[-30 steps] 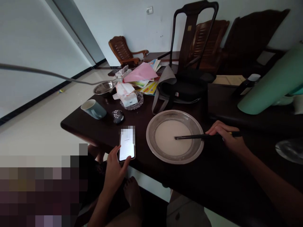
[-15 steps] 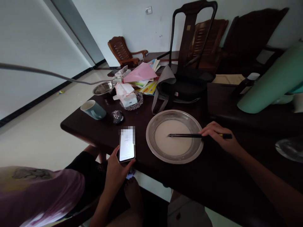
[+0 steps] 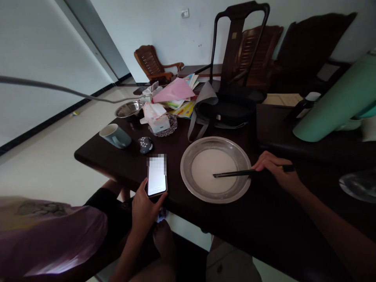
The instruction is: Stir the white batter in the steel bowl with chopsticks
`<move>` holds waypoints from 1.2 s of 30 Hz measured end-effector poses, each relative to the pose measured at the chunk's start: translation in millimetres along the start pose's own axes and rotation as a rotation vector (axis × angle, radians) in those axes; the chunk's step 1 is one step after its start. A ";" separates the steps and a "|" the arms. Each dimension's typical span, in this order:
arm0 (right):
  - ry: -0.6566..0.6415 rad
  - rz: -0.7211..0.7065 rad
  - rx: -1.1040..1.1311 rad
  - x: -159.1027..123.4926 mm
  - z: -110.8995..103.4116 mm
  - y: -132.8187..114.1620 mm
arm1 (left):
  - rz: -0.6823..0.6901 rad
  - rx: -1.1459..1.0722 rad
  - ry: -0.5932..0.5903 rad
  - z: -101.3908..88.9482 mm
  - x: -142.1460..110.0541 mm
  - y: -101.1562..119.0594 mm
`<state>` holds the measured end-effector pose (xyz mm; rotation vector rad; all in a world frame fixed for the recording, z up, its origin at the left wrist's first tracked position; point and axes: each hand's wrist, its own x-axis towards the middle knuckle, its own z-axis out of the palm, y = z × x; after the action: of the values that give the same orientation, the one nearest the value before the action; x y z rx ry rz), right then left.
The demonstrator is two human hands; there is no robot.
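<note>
My left hand (image 3: 147, 203) is closed around the lower end of a smartphone (image 3: 157, 178) with a bright screen, at the table's near edge. A wide metal bowl (image 3: 188, 184) with a pale, milky liquid (image 3: 213, 164) stands on the dark table, right of the phone. In my right hand (image 3: 274, 168) is a pair of black chopsticks (image 3: 235, 173), held over the bowl's right rim. Their tips reach into the liquid near the middle of the bowl.
A grey-blue mug (image 3: 115, 136), a dark computer mouse (image 3: 145, 145), a tissue pack (image 3: 158, 119) on a glass dish and a steel bowl (image 3: 129, 110) stand left. Behind lie papers (image 3: 178, 92) and a black bag (image 3: 227, 111). A green bottle (image 3: 331, 103) is right; another person (image 3: 53, 235) sits left.
The chopstick tips have moved slightly right and toward me in the liquid. My right hand has shifted a little to the right. The phone sits slightly higher in view.
</note>
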<state>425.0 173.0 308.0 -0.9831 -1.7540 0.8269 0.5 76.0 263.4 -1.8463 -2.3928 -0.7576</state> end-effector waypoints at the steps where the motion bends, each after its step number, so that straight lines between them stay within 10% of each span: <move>1: -0.031 -0.019 -0.010 0.2 0.5 -0.5 | -0.009 0.001 -0.009 -0.3 -0.3 0.1; 36: 0.068 0.022 -0.028 0.7 1.0 -3.4 | 0.142 -0.039 0.134 -16.6 -8.4 30.4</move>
<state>422.9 172.0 310.9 -1.0386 -1.7041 0.7756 26.4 67.5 286.4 -1.8891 -2.1564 -0.8893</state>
